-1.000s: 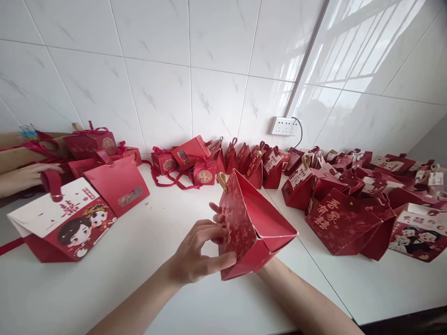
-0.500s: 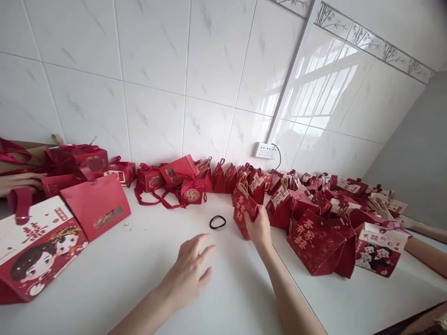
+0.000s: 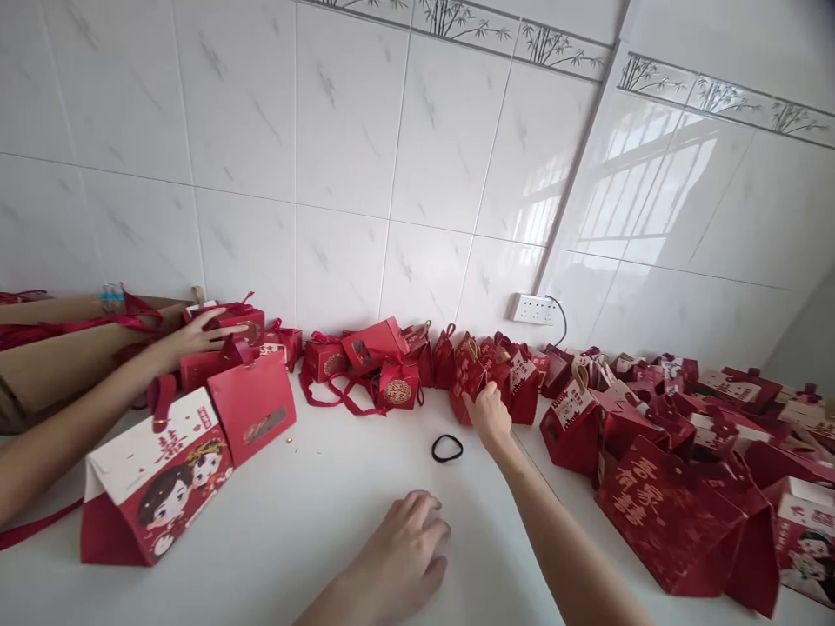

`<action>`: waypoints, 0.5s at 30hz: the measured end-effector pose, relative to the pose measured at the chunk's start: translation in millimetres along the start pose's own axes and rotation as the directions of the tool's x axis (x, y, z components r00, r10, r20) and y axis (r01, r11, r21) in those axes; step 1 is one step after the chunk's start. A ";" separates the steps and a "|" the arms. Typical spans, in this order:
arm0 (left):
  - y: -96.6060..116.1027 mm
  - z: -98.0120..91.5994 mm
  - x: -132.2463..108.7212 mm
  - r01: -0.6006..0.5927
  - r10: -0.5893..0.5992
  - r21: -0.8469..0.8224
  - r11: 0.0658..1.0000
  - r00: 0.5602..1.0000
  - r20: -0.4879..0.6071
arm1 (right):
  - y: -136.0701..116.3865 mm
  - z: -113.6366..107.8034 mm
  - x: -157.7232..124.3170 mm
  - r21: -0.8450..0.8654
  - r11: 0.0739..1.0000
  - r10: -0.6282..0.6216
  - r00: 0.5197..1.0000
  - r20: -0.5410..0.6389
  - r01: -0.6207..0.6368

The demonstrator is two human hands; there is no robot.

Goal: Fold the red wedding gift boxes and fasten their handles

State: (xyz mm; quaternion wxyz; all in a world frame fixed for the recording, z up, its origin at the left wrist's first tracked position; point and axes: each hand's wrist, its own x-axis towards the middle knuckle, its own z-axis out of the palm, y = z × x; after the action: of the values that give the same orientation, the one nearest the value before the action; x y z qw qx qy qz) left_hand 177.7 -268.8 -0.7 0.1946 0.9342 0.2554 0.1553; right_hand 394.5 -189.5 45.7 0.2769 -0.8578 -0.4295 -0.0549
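Observation:
My right hand (image 3: 491, 414) is closed on the lower right side of a small red gift box (image 3: 464, 380) with a looped handle and gold lettering. That box stands close to the row of red boxes near the wall. My left hand (image 3: 408, 543) holds nothing; it hovers low over or rests on the white table, its fingers loosely bent and apart. Between the two hands and slightly beyond them lies a black elastic band (image 3: 447, 449). A small ribbon-tied box with a gold emblem (image 3: 398, 385) stands to the left of the held box.
A larger white-and-red box with cartoon faces (image 3: 160, 474) stands at the left, beside a plain red box (image 3: 254, 407). Another person's hand (image 3: 209, 335) reaches over boxes there, near a brown carton (image 3: 71, 374). Many red boxes (image 3: 671, 513) crowd the right side. A power strip (image 3: 536, 309) is on the wall.
My right hand has moved the red gift box back toward the row by the wall. The view has swung left. The other person's left-side hand now reaches further in over the boxes.

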 end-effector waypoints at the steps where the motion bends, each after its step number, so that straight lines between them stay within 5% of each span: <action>1: -1.1 0.8 0.4 0.011 -0.011 -0.009 1.000 1.000 0.012 | -2.4 6.2 4.9 -0.028 0.999 0.032 0.999 0.018 -0.031; 9: -13.8 9.9 4.3 -0.015 0.016 0.037 0.999 0.999 -0.032 | -0.8 4.5 17.7 -0.190 0.981 0.085 0.976 0.198 -0.047; 12: -23.9 0.9 7.7 0.049 -0.003 0.187 0.981 0.970 -0.242 | 6.5 2.4 -6.5 -0.181 0.981 -0.017 0.969 0.248 0.063; 15: -37.6 -22.8 7.6 0.250 -0.060 0.293 0.923 0.845 -0.531 | 15.7 11.4 -51.4 -0.125 0.970 -0.170 0.951 0.259 0.208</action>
State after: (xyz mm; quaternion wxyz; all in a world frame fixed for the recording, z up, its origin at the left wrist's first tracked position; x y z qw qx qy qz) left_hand 159.4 -228.5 4.0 -0.0380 0.8542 0.3971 0.3336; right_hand 372.7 -227.4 12.3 0.1493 -0.8313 -0.5354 -0.0063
